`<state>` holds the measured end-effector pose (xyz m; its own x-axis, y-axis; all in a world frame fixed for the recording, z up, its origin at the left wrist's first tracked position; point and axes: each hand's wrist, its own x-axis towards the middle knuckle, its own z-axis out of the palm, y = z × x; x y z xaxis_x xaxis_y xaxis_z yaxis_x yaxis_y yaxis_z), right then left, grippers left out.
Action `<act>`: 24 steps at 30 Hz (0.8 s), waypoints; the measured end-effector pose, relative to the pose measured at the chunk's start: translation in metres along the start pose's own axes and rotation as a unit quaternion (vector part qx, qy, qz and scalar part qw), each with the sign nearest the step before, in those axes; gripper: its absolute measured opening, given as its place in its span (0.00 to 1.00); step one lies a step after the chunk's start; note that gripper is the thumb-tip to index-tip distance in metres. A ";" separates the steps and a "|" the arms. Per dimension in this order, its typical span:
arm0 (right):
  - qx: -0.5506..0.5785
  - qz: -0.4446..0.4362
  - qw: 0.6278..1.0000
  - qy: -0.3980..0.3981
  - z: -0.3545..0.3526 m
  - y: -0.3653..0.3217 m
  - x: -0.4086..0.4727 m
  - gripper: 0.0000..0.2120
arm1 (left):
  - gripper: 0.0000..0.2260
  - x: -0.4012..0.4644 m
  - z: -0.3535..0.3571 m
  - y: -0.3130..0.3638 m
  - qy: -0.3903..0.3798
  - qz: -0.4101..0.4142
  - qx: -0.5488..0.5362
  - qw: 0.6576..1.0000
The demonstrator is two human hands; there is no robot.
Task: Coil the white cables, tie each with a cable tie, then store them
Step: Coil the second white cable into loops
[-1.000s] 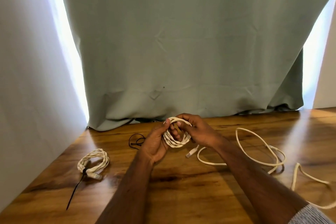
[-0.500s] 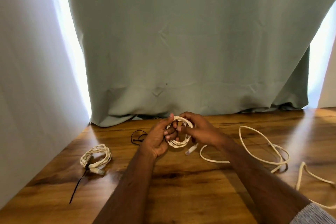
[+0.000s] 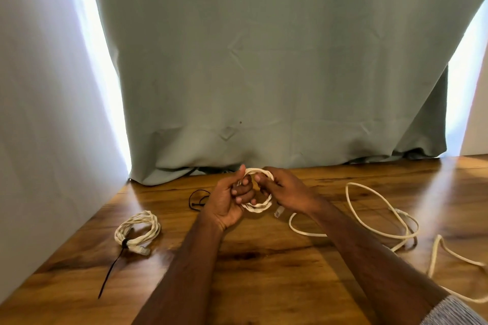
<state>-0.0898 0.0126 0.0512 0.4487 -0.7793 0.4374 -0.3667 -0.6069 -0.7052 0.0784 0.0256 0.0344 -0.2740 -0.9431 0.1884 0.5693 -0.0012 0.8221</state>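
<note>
I see table carrying all: work kept central, finished piece parked left. Loose cable trails right, feeding small coil at centre far. Left hand clamped through coil keeps loops together; right hand pinches rim, winding, I judge. Count: two coils, one tied coil near left; spare black tie waits beside hands.

Glossy grained wooden table, matt grey-green cloth curtain, smooth white plastic-sheathed cable, black plastic cable tie

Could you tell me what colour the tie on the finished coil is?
Black, on the tied coil; head view.
</note>
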 end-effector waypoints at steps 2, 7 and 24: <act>0.045 0.028 0.998 -0.016 -0.003 -0.001 -0.003 0.08 | 0.18 0.004 0.004 0.000 0.043 0.016 0.046 0.998; 0.153 0.058 0.985 -0.050 -0.010 -0.004 -0.006 0.11 | 0.18 0.006 0.002 -0.002 0.043 0.027 0.063 0.997; -0.090 -0.055 0.994 -0.008 0.008 0.003 -0.003 0.04 | 0.17 -0.001 -0.014 -0.003 -0.023 0.026 0.101 0.994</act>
<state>-0.0857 0.0138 0.0434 0.5062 -0.7044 0.4975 -0.4531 -0.7081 -0.5416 0.0876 0.0222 0.0243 -0.2865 -0.9238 0.2541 0.4171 0.1185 0.9011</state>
